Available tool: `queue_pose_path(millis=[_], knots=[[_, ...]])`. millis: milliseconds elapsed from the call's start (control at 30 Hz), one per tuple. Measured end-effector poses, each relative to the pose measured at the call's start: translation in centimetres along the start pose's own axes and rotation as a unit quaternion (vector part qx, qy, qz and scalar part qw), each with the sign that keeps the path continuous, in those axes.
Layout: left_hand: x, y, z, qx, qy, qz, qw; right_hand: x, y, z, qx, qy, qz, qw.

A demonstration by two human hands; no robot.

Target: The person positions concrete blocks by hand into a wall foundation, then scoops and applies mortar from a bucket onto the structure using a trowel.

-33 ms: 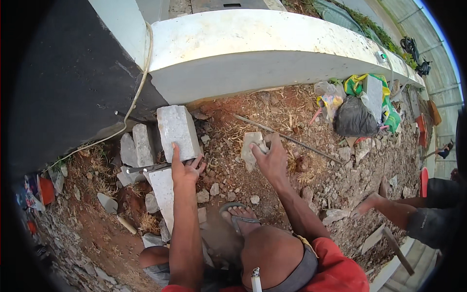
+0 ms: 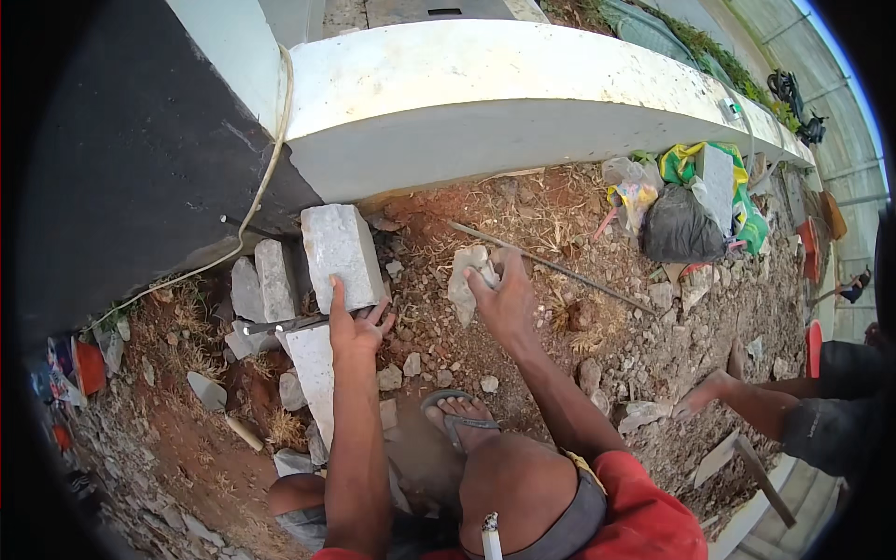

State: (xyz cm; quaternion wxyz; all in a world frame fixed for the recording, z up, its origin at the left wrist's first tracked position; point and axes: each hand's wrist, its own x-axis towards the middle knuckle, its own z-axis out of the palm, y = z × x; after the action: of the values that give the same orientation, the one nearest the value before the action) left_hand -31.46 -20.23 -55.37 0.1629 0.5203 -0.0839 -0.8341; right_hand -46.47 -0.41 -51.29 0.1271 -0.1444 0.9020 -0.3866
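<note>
My left hand (image 2: pixel 355 317) grips a pale grey block (image 2: pixel 338 247) at its lower edge, above dark bars (image 2: pixel 263 328) and a white slab (image 2: pixel 310 383). To its right, my right hand (image 2: pixel 501 299) is closed on a pale broken stone piece (image 2: pixel 463 285), held low over the rubble. A long thin rod (image 2: pixel 569 275) lies just beyond that hand. Two rough grey stones (image 2: pixel 278 280) stand left of the block, by the dark wall. A trowel (image 2: pixel 207 390) with a wooden handle lies on the soil at the left.
A low white wall (image 2: pixel 485 65) runs across the back, with a cord (image 2: pixel 271 168) at its left corner. Plastic bags (image 2: pixel 681 224) lie at its foot. Another person's leg and bare foot (image 2: pixel 756 406) are at the right, near a hoe-like tool (image 2: pixel 751 467).
My right hand and the stone piece have shifted slightly left and up. My left hand and the block are almost where they were.
</note>
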Motion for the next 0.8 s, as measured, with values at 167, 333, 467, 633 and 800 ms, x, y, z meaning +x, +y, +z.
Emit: queue_pose_path(millis=[167,333,467,633,800], knots=[[0.8,0.1,-0.2,-0.016,-0.003,-0.006,1.0,2.7,0.0,13.7,0.081,-0.09,0.043,0.992],[1.7,0.1,-1.5,-0.02,-0.028,-0.023,0.999,4.3,4.0,18.7,0.052,-0.04,0.059,0.996],[1.9,0.2,-1.7,-0.053,0.037,-0.02,0.998,6.4,2.5,18.4,-0.146,-0.109,-0.021,0.983],[2.0,0.2,-0.8,-0.047,0.026,-0.035,0.998,6.2,1.1,17.8,-0.035,-0.072,0.076,0.994],[1.7,0.2,-1.6,-0.045,0.004,-0.025,0.999,3.0,2.0,19.5,-0.08,-0.201,0.123,0.968]])
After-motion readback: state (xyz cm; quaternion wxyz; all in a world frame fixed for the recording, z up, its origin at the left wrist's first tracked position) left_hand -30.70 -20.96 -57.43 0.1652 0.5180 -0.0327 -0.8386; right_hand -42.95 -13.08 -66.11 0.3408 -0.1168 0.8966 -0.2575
